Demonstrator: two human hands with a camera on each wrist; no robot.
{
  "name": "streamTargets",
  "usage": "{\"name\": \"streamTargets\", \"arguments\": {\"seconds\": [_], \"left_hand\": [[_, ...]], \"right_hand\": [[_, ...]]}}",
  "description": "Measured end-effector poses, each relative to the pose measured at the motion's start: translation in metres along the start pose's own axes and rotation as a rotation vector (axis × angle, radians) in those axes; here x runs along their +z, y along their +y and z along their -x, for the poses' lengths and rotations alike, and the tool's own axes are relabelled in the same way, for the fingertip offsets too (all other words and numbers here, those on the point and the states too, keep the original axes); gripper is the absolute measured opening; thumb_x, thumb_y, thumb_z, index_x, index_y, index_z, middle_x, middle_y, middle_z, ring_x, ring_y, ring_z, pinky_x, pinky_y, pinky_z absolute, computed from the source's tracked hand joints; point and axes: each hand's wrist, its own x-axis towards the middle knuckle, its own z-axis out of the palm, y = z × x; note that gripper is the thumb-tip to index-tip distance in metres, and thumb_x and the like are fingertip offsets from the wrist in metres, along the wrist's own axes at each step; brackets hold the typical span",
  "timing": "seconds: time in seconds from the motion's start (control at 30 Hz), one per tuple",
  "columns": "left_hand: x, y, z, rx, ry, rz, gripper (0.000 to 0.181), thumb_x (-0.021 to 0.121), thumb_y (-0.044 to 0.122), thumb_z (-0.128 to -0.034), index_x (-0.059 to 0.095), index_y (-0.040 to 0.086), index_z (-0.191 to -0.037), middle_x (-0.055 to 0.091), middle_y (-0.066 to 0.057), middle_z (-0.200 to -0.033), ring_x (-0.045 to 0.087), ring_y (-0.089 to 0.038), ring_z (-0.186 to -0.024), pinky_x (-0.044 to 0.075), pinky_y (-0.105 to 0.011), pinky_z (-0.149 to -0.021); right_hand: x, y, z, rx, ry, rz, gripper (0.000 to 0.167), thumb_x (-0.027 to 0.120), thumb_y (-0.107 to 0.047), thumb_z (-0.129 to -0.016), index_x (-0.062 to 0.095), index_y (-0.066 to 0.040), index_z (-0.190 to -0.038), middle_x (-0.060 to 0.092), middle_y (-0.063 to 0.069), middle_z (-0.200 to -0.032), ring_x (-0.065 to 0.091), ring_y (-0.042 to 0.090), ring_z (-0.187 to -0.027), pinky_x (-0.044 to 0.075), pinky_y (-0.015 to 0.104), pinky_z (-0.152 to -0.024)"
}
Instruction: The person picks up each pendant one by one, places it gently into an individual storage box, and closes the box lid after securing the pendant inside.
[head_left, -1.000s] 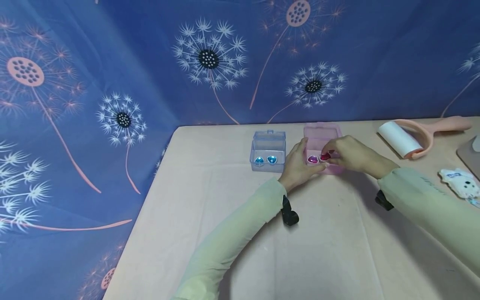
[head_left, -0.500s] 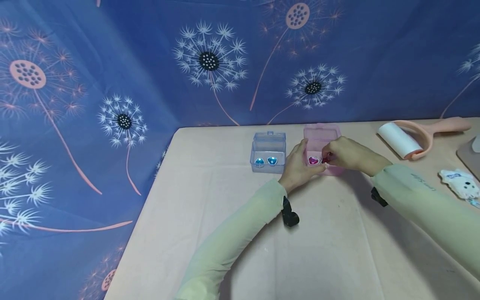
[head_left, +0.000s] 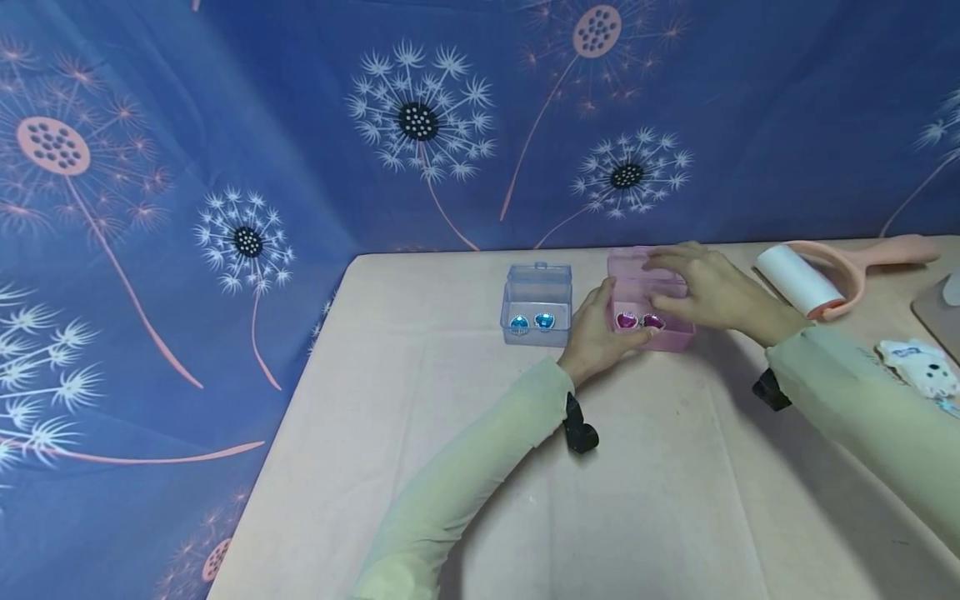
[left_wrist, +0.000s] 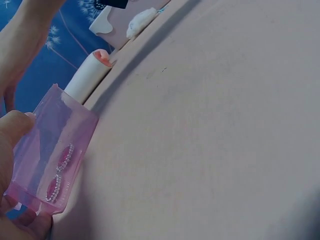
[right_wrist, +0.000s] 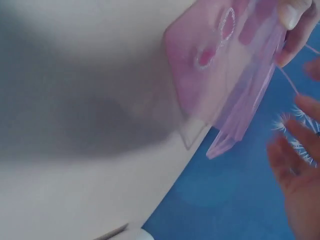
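A clear pink box stands with its lid raised, and my left hand grips it by the left side and front edge. Inside lie a pink gem and a second pink gem, each with a beaded silvery rim; both show through the wall in the left wrist view. My right hand is over the box's right side, fingers spread and holding nothing. To the left, an open clear blue box contains a blue gem and another blue gem.
A lint roller with a pink handle lies right of the pink box. Farther right are a white pouch-like item with dark spots and part of a greyish-pink object. Patterned blue cloth hangs behind the table.
My right hand has let go of the right pink gem inside the box and lifted away toward the back, its fingers opening. My left hand keeps its grip on the pink box.
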Motion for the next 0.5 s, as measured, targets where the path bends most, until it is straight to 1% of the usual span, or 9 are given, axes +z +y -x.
{"name": "streamTargets", "arguments": {"seconds": [0.07, 0.1, 0.17, 0.23, 0.27, 0.3, 0.4, 0.43, 0.5], "left_hand": [[0.0, 0.0, 0.0, 0.0, -0.002, 0.0, 0.094, 0.079, 0.035, -0.0784, 0.027, 0.012, -0.153, 0.038, -0.004, -0.154, 0.038, -0.018, -0.141, 0.036, -0.03, -0.114], [0.0, 0.0, 0.0, -0.001, -0.002, -0.001, 0.094, 0.079, 0.034, -0.0785, 0.027, 0.012, -0.153, 0.037, -0.004, -0.154, 0.037, -0.018, -0.141, 0.035, -0.03, -0.114], [0.0, 0.0, 0.0, -0.002, -0.002, -0.002, 0.094, 0.079, 0.034, -0.0785, 0.027, 0.013, -0.153, 0.037, -0.004, -0.154, 0.037, -0.018, -0.141, 0.035, -0.029, -0.114], [0.0, 0.0, 0.0, -0.002, 0.001, -0.002, 0.094, 0.08, 0.034, -0.0784, 0.027, 0.013, -0.153, 0.037, -0.004, -0.154, 0.037, -0.018, -0.141, 0.035, -0.029, -0.114], [0.0, 0.0, 0.001, -0.002, 0.003, -0.003, 0.094, 0.08, 0.034, -0.0783, 0.027, 0.012, -0.153, 0.037, -0.004, -0.154, 0.037, -0.018, -0.142, 0.035, -0.03, -0.114], [0.0, 0.0, 0.001, -0.002, 0.004, -0.002, 0.094, 0.08, 0.035, -0.0782, 0.027, 0.012, -0.153, 0.037, -0.004, -0.154, 0.037, -0.018, -0.142, 0.035, -0.03, -0.114], [0.0, 0.0, 0.001, -0.003, 0.006, 0.006, 0.094, 0.08, 0.034, -0.0779, 0.027, 0.012, -0.153, 0.038, -0.004, -0.154, 0.038, -0.018, -0.141, 0.035, -0.03, -0.114], [0.0, 0.0, 0.001, -0.002, 0.007, 0.006, 0.094, 0.08, 0.034, -0.0777, 0.027, 0.012, -0.153, 0.038, -0.004, -0.153, 0.038, -0.017, -0.141, 0.035, -0.03, -0.114], [0.0, 0.001, 0.001, -0.003, 0.007, 0.011, 0.095, 0.081, 0.033, -0.0772, 0.027, 0.012, -0.153, 0.039, -0.004, -0.153, 0.039, -0.017, -0.14, 0.036, -0.029, -0.113]], "right_hand": [[-0.001, 0.003, -0.001, 0.057, 0.026, -0.002, 0.055, 0.07, -0.023, -0.081, 0.056, 0.003, -0.128, 0.048, 0.03, -0.138, 0.041, 0.052, -0.127, 0.033, 0.068, -0.103], [-0.001, 0.005, -0.001, 0.096, 0.025, -0.008, 0.062, 0.069, -0.027, -0.083, 0.05, 0.001, -0.135, 0.041, 0.03, -0.144, 0.034, 0.053, -0.132, 0.028, 0.071, -0.104], [0.0, 0.007, -0.001, 0.18, 0.013, -0.046, 0.071, 0.064, -0.032, -0.086, 0.038, -0.001, -0.144, 0.029, 0.032, -0.151, 0.024, 0.056, -0.137, 0.02, 0.075, -0.106], [0.002, 0.009, -0.001, 0.28, -0.02, -0.123, 0.076, 0.059, -0.036, -0.09, 0.027, -0.002, -0.15, 0.02, 0.032, -0.155, 0.016, 0.055, -0.141, 0.016, 0.076, -0.107], [0.004, 0.011, -0.001, 0.332, -0.039, -0.17, 0.078, 0.055, -0.039, -0.093, 0.02, -0.002, -0.152, 0.016, 0.032, -0.156, 0.014, 0.055, -0.141, 0.014, 0.074, -0.109], [0.006, 0.011, -0.001, 0.39, -0.056, -0.22, 0.08, 0.051, -0.043, -0.095, 0.015, -0.003, -0.154, 0.013, 0.032, -0.156, 0.016, 0.055, -0.141, 0.014, 0.073, -0.109], [0.014, 0.015, 0.0, 0.567, -0.089, -0.378, 0.083, 0.038, -0.053, -0.099, 0.0, -0.006, -0.155, 0.01, 0.032, -0.157, 0.018, 0.056, -0.14, 0.016, 0.071, -0.111], [0.016, 0.017, 0.0, 0.618, -0.087, -0.427, 0.083, 0.034, -0.055, -0.099, -0.003, -0.007, -0.155, 0.011, 0.032, -0.157, 0.019, 0.056, -0.139, 0.017, 0.07, -0.111], [0.021, 0.019, 0.0, 0.699, -0.054, -0.524, 0.083, 0.03, -0.056, -0.099, -0.003, -0.005, -0.155, 0.013, 0.033, -0.156, 0.02, 0.056, -0.139, 0.017, 0.068, -0.112]]}}
